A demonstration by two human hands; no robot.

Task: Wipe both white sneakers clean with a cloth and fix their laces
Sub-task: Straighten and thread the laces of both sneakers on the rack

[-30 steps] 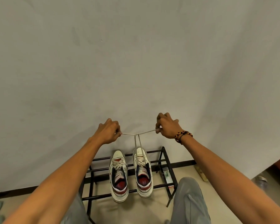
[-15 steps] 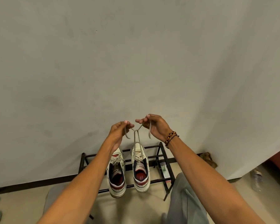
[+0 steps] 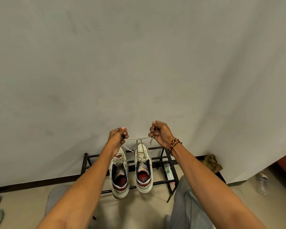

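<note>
Both hands up, left hand [image 3: 117, 138] and right hand [image 3: 160, 133] each pinching a lace [image 3: 139, 139] end, seemingly crossed; the right sneaker [image 3: 143, 169] beside its twin [image 3: 119, 174] on the rack [image 3: 169, 164].

One head-worn wide-angle view looks forward and down along both outstretched forearms, near the hands, facing a plain wall [image 3: 139, 63] with the floor [image 3: 139, 210] below

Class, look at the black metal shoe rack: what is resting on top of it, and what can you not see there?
Two white sneakers sit side by side on the shoe rack, toes towards the wall. The left forearm covers part of the rack, so anything there is hidden.
</note>
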